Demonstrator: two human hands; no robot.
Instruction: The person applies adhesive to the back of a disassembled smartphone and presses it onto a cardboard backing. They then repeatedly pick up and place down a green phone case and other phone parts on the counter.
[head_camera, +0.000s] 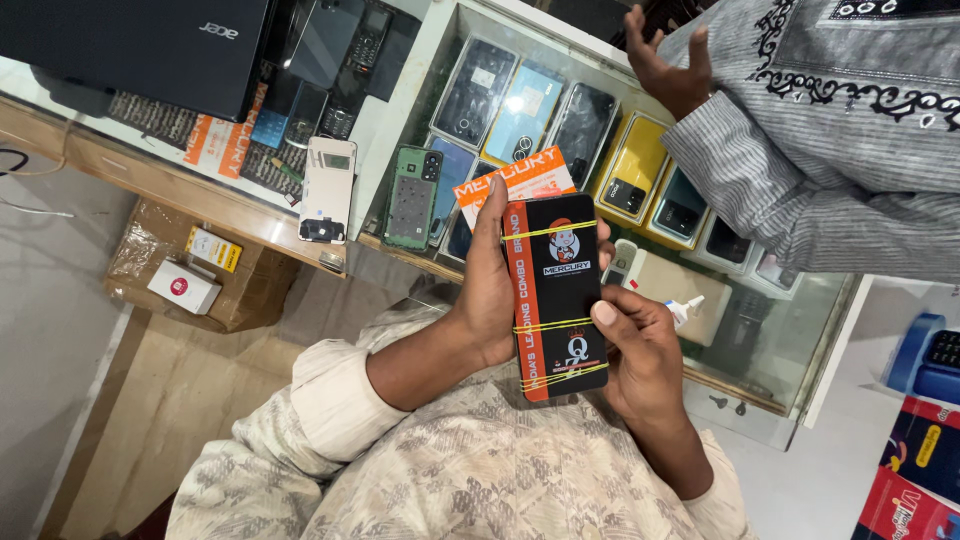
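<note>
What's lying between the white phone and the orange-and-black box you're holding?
In the head view, a green phone lies face down on the glass counter between the white phone and the box.

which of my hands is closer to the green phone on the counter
Left. The left hand grips the black-and-orange pack's edge beside the green phone; the right hand holds the pack's far side.

A bundle of flat boxes (556, 295) sits between the left hand (487, 290) and right hand (640, 350), near the viewer and in front of the glass counter (780, 340). In the counter, rows of phones (560, 130) lie behind the bundle. On the counter's left part a laptop (130, 45) rests, another person's hand (668, 65) is far right, and a cardboard box (200, 270) sits lower left.
</note>
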